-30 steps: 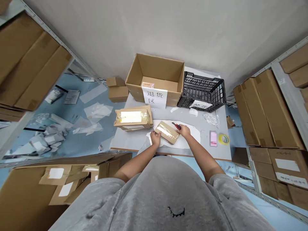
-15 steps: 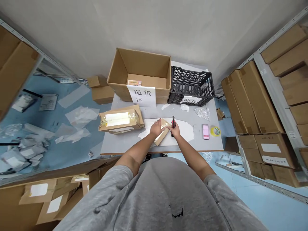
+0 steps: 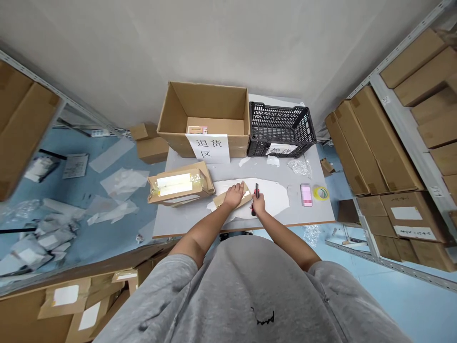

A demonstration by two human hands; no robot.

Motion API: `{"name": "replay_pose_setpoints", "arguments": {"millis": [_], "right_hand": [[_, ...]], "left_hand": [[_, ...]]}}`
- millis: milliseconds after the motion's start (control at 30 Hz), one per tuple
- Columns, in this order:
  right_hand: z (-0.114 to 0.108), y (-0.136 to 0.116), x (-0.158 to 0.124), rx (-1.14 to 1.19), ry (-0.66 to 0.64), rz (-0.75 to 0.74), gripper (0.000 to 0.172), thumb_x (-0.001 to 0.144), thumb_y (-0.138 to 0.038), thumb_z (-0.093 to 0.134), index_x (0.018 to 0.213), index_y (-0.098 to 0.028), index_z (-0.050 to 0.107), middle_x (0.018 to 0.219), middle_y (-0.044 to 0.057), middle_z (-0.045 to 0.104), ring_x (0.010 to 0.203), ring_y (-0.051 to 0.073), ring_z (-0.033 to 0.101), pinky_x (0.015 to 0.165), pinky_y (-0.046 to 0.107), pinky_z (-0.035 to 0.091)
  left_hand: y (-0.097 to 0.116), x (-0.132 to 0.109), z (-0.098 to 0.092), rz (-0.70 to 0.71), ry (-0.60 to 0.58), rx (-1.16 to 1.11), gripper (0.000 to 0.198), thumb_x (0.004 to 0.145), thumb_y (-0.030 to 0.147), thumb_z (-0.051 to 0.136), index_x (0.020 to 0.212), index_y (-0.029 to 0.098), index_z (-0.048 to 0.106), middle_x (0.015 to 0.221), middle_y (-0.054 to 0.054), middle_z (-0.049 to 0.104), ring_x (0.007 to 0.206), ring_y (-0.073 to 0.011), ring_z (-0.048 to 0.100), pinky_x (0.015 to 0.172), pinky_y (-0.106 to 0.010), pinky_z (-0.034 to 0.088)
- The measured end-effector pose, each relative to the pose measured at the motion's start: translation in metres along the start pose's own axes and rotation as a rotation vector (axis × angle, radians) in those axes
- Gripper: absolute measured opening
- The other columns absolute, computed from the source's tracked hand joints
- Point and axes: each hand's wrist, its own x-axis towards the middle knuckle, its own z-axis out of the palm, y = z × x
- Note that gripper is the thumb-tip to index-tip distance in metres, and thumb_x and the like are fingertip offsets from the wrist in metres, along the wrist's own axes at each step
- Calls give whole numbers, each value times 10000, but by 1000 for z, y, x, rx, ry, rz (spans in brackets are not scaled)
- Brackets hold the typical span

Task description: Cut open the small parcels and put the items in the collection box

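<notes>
My left hand (image 3: 234, 194) lies over a small taped cardboard box (image 3: 244, 196), gripping it, and hides part of its near side. The box rests at a slant on a white sheet (image 3: 278, 194) on the table. In my right hand (image 3: 259, 204), just right of the box, is a red and black utility knife (image 3: 256, 191), its tip pointing away from me. The knife is apart from the box.
A large open carton (image 3: 203, 109) and a black plastic crate (image 3: 282, 126) stand at the table's back. Taped boxes (image 3: 178, 183) sit to the left. A phone (image 3: 306, 194) and tape roll (image 3: 321, 193) lie to the right. Loaded shelves (image 3: 385, 143) flank the table.
The small box has turned to lie more crosswise. My right hand, with the knife, has come away from the box. My left hand has shifted with the box.
</notes>
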Motion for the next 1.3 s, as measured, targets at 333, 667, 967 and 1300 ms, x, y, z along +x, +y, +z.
{"name": "replay_pose_setpoints", "arguments": {"millis": [333, 667, 967, 1300], "right_hand": [[26, -3, -25, 39, -119, 164, 366, 1175, -492, 388, 1364, -225, 553, 642, -20, 663, 506, 242, 719, 535, 342, 634], [42, 2, -29, -66, -26, 89, 459, 1168, -528, 362, 1406, -208, 590, 767, 42, 731, 561, 247, 725, 591, 351, 632], [41, -17, -21, -259, 69, 41, 379, 1165, -431, 456, 1280, -165, 700, 975, 117, 810, 847, 253, 808, 813, 321, 627], [42, -22, -23, -285, 61, 73, 356, 1171, -393, 449, 1228, -167, 718, 963, 121, 805, 953, 255, 812, 878, 303, 609]], "left_hand": [[3, 1, -1, -46, 1, -45, 639, 1149, 339, 360, 1730, 72, 367, 1475, -285, 611, 1301, -397, 603, 1098, -504, 458], [3, -4, 0, -47, 0, -68, 618, 1147, 302, 391, 1731, 101, 369, 1469, -268, 606, 1313, -369, 605, 1115, -487, 470], [2, -2, -6, -48, -40, -19, 607, 1148, 265, 387, 1731, 100, 357, 1459, -254, 608, 1284, -342, 616, 1094, -457, 491], [2, -2, -4, -52, -21, -50, 562, 1168, 334, 353, 1687, 130, 424, 1413, -220, 646, 1233, -319, 643, 1066, -433, 508]]}}
